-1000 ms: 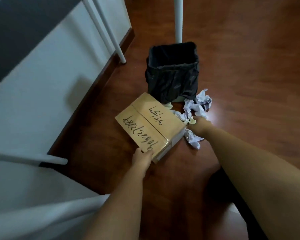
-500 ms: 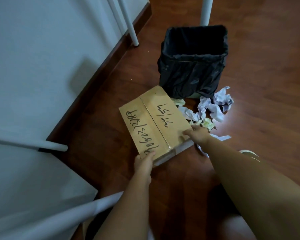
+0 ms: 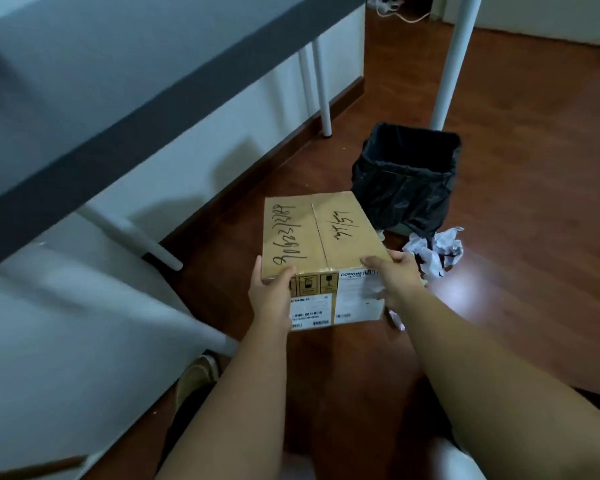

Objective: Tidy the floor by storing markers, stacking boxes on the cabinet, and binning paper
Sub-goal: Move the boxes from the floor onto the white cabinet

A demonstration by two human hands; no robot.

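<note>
Head view, single camera, wide-angle. Worn at head height, aimed forward and steeply down at the wooden floor (image 3: 520, 209). Both forearms enter from 6 o'clock. Cardboard box (image 3: 321, 233) sits centre frame, near the lens. Black-lined bin (image 3: 407, 178) lies toward 1 o'clock, farther off. Dark desk edge (image 3: 146, 109) crosses at 10 o'clock, close overhead. No second view to overlap.

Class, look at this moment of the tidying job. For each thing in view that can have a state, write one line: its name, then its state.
Cardboard box: flaps shut, gripped at both near corners.
Left hand: grips the box's near left corner.
Right hand: grips the box's near right corner.
Bin: upright, open, black liner fitted; contents hidden.
Crumpled paper: on the floor beside the bin, not yet binned.
</note>
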